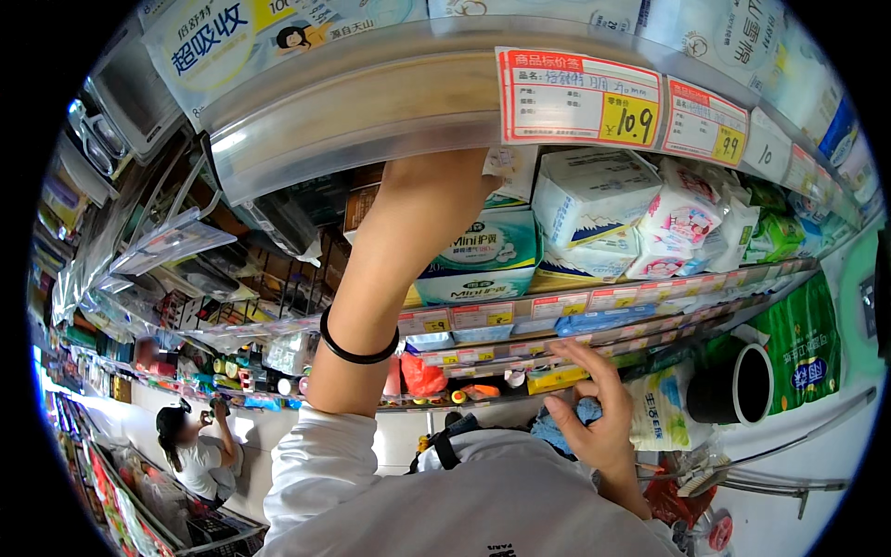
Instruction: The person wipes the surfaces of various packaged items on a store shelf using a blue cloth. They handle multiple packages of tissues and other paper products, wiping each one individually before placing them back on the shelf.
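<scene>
My left hand, with a black band on the wrist, reaches up beneath the upper shelf's clear plastic price strip. Its fingers are hidden behind the strip, so I cannot see what they touch. By the thumb stands a white package. Just below the hand, green and white sanitary pad packs are stacked on the lower shelf. Lower down, in front of my body, my right hand has its fingers spread and appears to hold nothing. A blue cloth shows behind its thumb.
White pad packs and pink-printed packs fill the shelf rightwards. Price tags line the upper edge. A black cup and green package are at right. Another person crouches in the left aisle.
</scene>
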Demonstrator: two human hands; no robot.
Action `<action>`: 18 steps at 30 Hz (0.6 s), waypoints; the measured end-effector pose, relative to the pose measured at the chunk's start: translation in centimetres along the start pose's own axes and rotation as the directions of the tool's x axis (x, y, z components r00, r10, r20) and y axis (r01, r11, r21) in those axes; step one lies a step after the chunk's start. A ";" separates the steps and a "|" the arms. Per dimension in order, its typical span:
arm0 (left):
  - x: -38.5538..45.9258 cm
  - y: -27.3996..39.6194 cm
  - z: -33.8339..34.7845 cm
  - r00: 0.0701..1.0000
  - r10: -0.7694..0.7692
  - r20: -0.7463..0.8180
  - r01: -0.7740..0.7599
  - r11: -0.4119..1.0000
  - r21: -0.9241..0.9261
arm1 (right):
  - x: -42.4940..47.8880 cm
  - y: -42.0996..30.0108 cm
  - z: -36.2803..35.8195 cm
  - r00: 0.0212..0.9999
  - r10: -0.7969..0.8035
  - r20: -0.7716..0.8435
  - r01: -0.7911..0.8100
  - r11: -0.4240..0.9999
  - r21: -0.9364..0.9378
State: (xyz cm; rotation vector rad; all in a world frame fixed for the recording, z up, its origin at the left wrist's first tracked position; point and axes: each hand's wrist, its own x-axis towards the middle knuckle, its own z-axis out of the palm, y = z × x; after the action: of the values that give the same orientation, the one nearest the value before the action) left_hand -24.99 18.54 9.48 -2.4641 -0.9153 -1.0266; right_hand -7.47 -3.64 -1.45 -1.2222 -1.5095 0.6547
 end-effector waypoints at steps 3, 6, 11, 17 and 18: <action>-0.1 0.2 -0.1 0.998 -0.052 0.039 0.053 0.998 -0.025 | 0.0 -0.1 0.0 1.000 0.006 0.022 -0.006 1.000 -0.009; -0.6 0.8 -0.5 0.999 -0.053 -0.012 0.053 0.999 0.003 | 0.2 0.1 0.1 0.997 -0.020 0.073 0.018 1.000 0.023; -1.0 1.7 -2.8 0.992 -0.121 0.045 0.123 0.992 -0.030 | 0.3 -0.5 0.3 0.990 0.032 0.137 -0.039 0.998 0.049; -3.0 2.2 -4.6 0.954 -0.294 0.057 0.298 0.910 -0.290 | 0.9 -0.6 1.3 0.988 0.002 0.157 -0.009 0.999 0.039; -3.8 2.6 -5.0 0.963 -0.269 0.001 0.252 0.900 -0.355 | 0.9 -0.5 1.1 0.988 -0.007 0.153 0.004 1.000 0.019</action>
State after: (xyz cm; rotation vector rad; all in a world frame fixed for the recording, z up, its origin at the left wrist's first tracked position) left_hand -27.94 12.40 10.09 -2.6336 -1.1574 -1.4477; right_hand -8.60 -2.79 -0.98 -1.1748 -1.6290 0.7722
